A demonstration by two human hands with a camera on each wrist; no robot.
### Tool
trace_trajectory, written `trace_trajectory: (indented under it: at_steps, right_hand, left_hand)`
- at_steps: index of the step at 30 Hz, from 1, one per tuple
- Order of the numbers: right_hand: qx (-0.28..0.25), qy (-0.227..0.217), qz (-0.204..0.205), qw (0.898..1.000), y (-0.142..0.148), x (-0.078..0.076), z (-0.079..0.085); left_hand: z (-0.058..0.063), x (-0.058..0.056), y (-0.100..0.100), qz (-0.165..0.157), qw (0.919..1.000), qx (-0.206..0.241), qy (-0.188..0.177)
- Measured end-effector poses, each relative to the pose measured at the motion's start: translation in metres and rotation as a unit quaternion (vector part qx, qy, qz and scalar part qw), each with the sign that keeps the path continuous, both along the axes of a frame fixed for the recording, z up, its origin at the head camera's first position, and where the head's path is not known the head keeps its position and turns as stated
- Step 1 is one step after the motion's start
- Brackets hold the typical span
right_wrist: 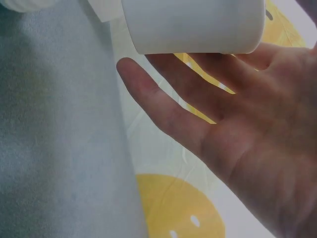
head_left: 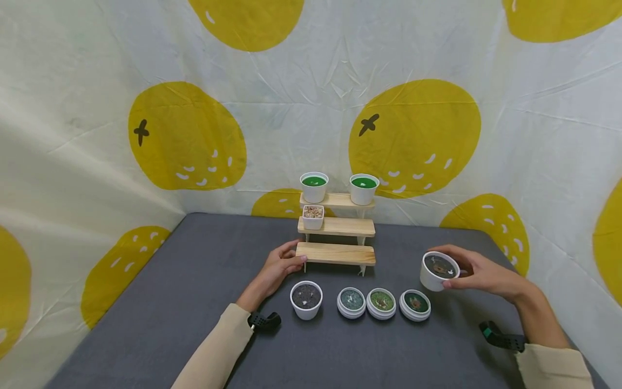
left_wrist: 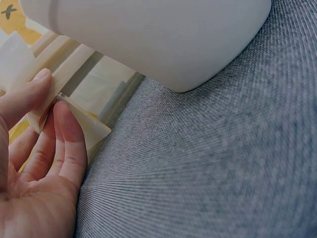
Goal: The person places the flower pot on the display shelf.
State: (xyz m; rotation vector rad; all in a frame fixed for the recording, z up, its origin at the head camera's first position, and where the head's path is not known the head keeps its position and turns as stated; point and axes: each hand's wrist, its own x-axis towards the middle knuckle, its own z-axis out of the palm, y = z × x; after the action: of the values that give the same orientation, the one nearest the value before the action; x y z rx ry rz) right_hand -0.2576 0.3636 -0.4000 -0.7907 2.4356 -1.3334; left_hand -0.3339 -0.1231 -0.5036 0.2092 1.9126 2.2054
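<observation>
My left hand (head_left: 280, 265) pinches the left end of the lowest shelf of a three-tier wooden stand (head_left: 335, 254); in the left wrist view the thumb lies on top and the fingers underneath. At the right, my right hand (head_left: 478, 271) grips a white cup (head_left: 432, 280) with a dark top. The right wrist view shows this cup (right_wrist: 195, 27) clear of the table. On the stand's top shelf are two white cups with green tops, one left (head_left: 314, 189) and one right (head_left: 363, 192). A small square white pot (head_left: 313, 220) of tan bits sits at the middle shelf's left.
Before the stand, a white cup with grey filling (head_left: 306, 307) stands near my left wrist. To its right are three low round white containers, with blue-grey (head_left: 352, 308), green (head_left: 381, 309) and dark green (head_left: 415, 310) tops. A patterned cloth (head_left: 301, 108) hangs behind the grey table (head_left: 218, 243).
</observation>
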Motion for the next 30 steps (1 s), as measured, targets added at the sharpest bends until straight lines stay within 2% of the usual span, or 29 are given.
trace_trajectory:
  at_steps: [9, 16, 25, 30]
  right_hand:
    - [0.005, 0.028, -0.009, 1.000, -0.011, -0.003, -0.003]
    - [0.020, 0.029, -0.018, 0.999, -0.023, -0.005, 0.000]
    - [0.018, 0.036, -0.020, 0.999, -0.032, -0.017, 0.005]
    - [0.028, 0.025, -0.026, 0.999, -0.038, -0.022, 0.008]
  left_hand:
    - [-0.002, -0.001, 0.001, 0.007, 1.0000, 0.003, 0.002]
    - [-0.001, 0.000, 0.000, 0.000, 1.0000, 0.004, 0.001]
    - [-0.003, -0.001, -0.001, 0.011, 0.9999, 0.005, -0.002]
    - [-0.002, -0.001, 0.000, 0.006, 1.0000, 0.004, -0.003]
